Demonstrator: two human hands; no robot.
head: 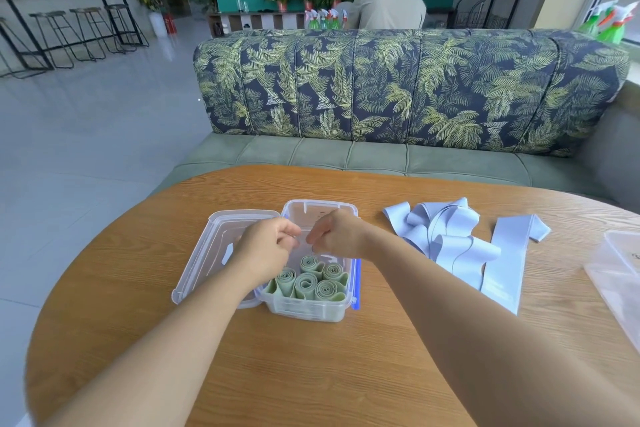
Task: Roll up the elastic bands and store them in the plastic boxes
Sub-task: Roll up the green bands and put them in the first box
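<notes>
From the head view, both hands hang over the far half of the open plastic box (306, 312), which sits on the wooden surface (311, 374). The left hand (265, 248) and the right hand (337, 236) nearly meet, with fingers curled and thumbs drawn toward the fingertips as if pinching something small. Whether anything is actually held between them I cannot tell (nothing shows in the gap).

Five green rolls (306, 284) stand on end in the near half of the box, packed side by side, probably so their coils brace one another and cannot spring open. What shows of the far half holds no rolls, which leaves room for more. The lid (211, 253) lies flat against the box's left side, out of the way of the opening.

To the right, well apart from the box, the pale blue bands (450, 239) sprawl loose and unrolled, within easy reach of the right hand. A second clear box (616, 274) shows at the right edge, likely meant for them.
</notes>
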